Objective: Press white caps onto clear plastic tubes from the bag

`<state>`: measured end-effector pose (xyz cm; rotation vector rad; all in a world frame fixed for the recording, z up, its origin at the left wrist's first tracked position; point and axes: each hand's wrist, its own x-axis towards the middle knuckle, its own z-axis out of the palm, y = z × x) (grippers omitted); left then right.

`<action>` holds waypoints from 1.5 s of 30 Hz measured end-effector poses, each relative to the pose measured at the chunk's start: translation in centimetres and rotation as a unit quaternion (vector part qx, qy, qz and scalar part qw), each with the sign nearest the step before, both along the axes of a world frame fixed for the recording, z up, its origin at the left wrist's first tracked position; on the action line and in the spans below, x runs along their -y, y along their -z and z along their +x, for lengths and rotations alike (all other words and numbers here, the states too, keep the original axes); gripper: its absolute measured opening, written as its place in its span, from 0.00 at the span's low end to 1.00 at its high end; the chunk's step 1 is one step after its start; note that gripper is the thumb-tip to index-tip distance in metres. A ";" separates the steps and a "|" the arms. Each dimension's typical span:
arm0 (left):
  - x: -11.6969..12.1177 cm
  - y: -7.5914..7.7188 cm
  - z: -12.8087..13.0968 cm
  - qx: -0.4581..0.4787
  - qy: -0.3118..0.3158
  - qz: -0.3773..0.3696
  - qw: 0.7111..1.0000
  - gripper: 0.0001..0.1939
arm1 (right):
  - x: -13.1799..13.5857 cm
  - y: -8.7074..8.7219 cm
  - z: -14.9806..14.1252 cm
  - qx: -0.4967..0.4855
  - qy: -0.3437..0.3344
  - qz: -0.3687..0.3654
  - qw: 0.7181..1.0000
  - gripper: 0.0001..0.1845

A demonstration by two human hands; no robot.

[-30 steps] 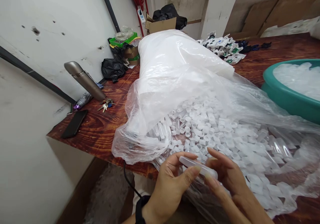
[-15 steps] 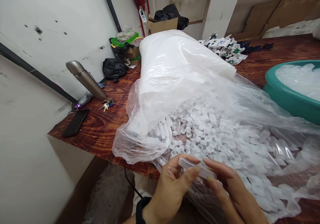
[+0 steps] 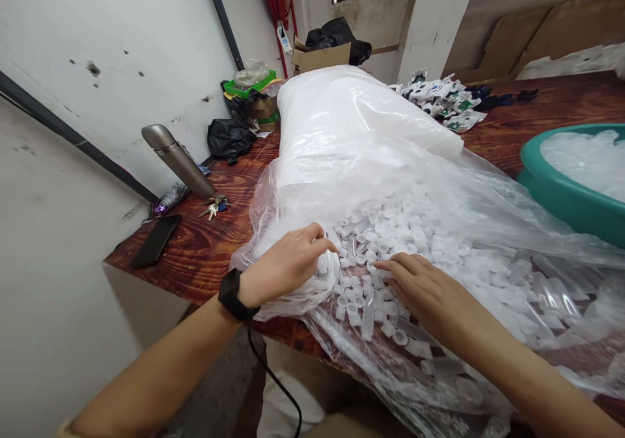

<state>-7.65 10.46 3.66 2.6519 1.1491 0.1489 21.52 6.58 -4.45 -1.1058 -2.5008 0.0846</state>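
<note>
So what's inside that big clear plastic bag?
The clear plastic bag holds a heap of small white caps and clear tubes; both hands, left and right, rest on them. Its far end is cloudy, contents hidden.

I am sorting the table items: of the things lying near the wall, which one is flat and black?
The phone at the table's left corner: flat, black, rectangular. The flask beside it is round and metallic; the keys are small.
</note>
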 end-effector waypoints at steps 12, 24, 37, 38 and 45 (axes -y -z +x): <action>-0.4 1.5 1.2 -0.067 0.006 0.027 0.997 0.05 | 0.1 -0.7 0.0 -0.104 0.065 -0.027 0.992 0.13; 5.0 0.8 2.9 0.185 0.035 -0.055 0.981 0.15 | 5.0 -3.0 -0.7 -0.275 0.028 -0.114 0.954 0.17; 7.3 2.3 3.8 0.242 -0.002 -0.112 0.964 0.14 | 7.9 -2.9 -1.5 -0.228 0.082 -0.172 0.955 0.18; 7.4 2.4 3.9 0.241 0.001 -0.108 0.965 0.14 | 7.9 -2.9 -1.5 -0.228 0.070 -0.160 0.958 0.18; 7.9 2.7 4.4 0.241 0.008 -0.081 0.967 0.12 | 8.3 -2.0 -1.7 -0.230 0.053 -0.188 0.954 0.20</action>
